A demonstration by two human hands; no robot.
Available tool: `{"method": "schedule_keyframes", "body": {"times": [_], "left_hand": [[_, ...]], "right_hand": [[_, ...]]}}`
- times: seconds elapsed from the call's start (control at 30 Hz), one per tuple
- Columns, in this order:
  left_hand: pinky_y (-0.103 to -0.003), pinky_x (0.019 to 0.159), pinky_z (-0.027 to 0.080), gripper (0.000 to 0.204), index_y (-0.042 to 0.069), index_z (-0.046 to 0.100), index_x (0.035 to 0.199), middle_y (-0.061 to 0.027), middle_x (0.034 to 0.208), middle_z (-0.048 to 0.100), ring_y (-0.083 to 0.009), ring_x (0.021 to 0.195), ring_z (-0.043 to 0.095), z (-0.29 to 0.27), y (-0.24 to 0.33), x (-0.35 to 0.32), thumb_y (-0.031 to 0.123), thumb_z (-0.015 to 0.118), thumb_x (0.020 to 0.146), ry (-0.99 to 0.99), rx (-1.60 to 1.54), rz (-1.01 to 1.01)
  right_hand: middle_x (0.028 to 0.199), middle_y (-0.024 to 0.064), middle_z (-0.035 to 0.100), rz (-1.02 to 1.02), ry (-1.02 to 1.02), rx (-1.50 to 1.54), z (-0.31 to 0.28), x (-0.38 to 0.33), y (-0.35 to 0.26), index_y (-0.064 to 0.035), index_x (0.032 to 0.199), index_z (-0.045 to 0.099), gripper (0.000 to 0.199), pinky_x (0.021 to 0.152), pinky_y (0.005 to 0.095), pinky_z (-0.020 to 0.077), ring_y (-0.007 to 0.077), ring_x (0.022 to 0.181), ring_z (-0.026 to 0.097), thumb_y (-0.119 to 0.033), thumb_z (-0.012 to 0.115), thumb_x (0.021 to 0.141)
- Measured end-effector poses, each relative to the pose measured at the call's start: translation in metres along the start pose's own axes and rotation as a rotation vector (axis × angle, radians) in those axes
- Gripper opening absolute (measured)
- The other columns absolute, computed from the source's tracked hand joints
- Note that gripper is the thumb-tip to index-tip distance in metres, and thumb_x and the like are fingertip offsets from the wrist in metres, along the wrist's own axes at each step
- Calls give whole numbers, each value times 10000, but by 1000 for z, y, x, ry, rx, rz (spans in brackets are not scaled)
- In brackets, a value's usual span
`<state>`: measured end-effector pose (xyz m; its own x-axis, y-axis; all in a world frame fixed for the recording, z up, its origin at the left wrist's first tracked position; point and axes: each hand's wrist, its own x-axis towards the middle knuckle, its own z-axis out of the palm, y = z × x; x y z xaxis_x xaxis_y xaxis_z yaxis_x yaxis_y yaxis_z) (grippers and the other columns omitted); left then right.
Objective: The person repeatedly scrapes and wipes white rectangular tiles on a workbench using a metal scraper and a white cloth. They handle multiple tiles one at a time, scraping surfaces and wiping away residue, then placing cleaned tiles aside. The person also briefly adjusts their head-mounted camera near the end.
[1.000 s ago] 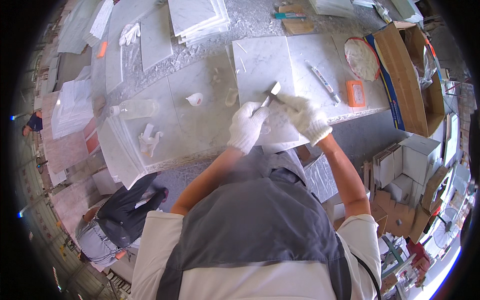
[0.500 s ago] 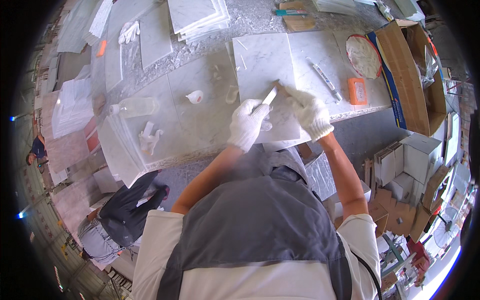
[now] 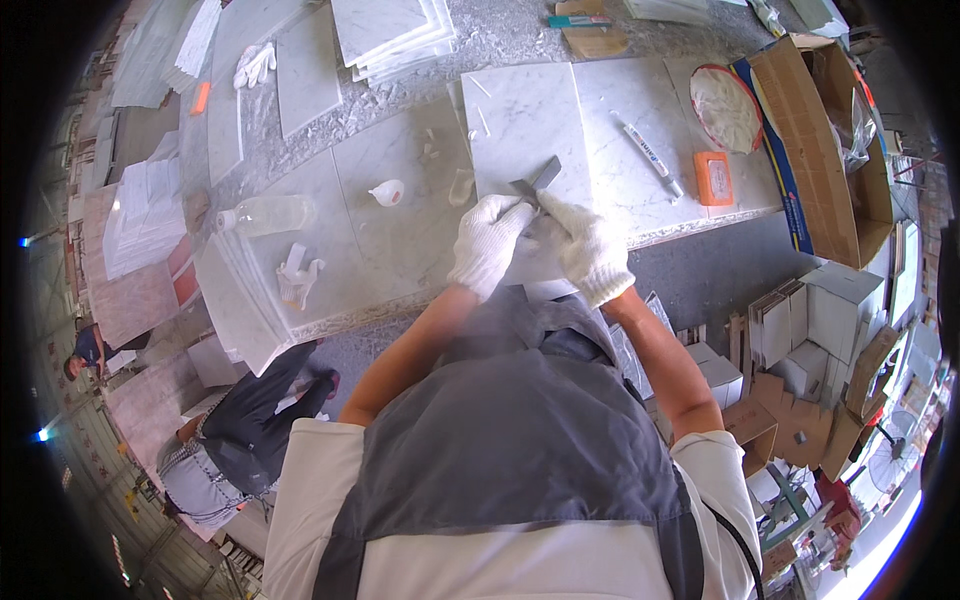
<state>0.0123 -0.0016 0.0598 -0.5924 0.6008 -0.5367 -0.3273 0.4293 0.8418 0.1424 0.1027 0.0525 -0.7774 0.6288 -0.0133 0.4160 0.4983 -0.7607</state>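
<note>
Both my hands wear white knit gloves and meet over a white marble tile (image 3: 525, 125) lying on the workbench. My left hand (image 3: 487, 243) rests on the tile's near edge, fingers curled by the lower end of a thin dark flat tool (image 3: 536, 180). My right hand (image 3: 590, 250) is closed around that tool's lower end, and its blade points up and away across the tile. Part of the tile's near edge is hidden under the gloves.
On the grey stone bench (image 3: 400, 230) lie a clear plastic bottle (image 3: 265, 213), a small white nozzle cap (image 3: 387, 192), a marker pen (image 3: 650, 158), an orange block (image 3: 713, 178), a round disc (image 3: 727, 108) and stacked tiles (image 3: 392, 35). An open cardboard box (image 3: 825, 130) stands right. A person crouches at lower left (image 3: 240, 430).
The dark tool has tilted, its blade now pointing further up over the tile. Both gloved hands have shifted slightly along the tile's near edge.
</note>
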Motion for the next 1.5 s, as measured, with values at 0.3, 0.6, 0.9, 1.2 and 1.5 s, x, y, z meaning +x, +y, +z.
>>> {"method": "schedule_keyframes", "body": {"times": [0.3,0.6,0.9,1.2,1.5], "left_hand": [[-282,609,579,264,-55,664,1073,-111,930,706,-145,697,685,0,3,-1,173,693,944,-22,-14,-17],[-288,590,581,297,-47,654,1091,-93,899,685,-143,666,674,3,5,-5,204,709,942,-39,-81,-49],[-298,609,610,254,-48,646,1097,-106,896,679,-152,735,674,2,3,-4,165,674,961,-53,-87,-12],[-297,582,587,270,-45,636,1107,-112,893,685,-178,655,686,2,3,-1,182,676,966,-42,-94,-131],[-290,576,574,286,-47,643,1120,-121,894,695,-177,639,686,0,4,1,184,680,954,-61,-112,-132]], "right_hand": [[1071,208,728,-93,64,-10,1,-1,-4,-29,1296,651,375,838,373,550,316,921,720,-167,640,948],[1121,224,710,78,-123,49,-24,15,10,-30,1295,648,358,900,369,539,340,1017,703,-171,613,968],[1067,202,726,-80,-95,193,-22,11,15,-80,1295,665,362,875,374,543,314,976,713,-143,625,941],[1108,203,720,120,78,55,-26,19,22,-68,1283,669,354,899,384,538,305,1015,708,-158,636,942],[1073,203,716,-54,181,9,-22,9,2,-100,1275,677,339,866,388,546,354,970,700,-154,625,945]]}}
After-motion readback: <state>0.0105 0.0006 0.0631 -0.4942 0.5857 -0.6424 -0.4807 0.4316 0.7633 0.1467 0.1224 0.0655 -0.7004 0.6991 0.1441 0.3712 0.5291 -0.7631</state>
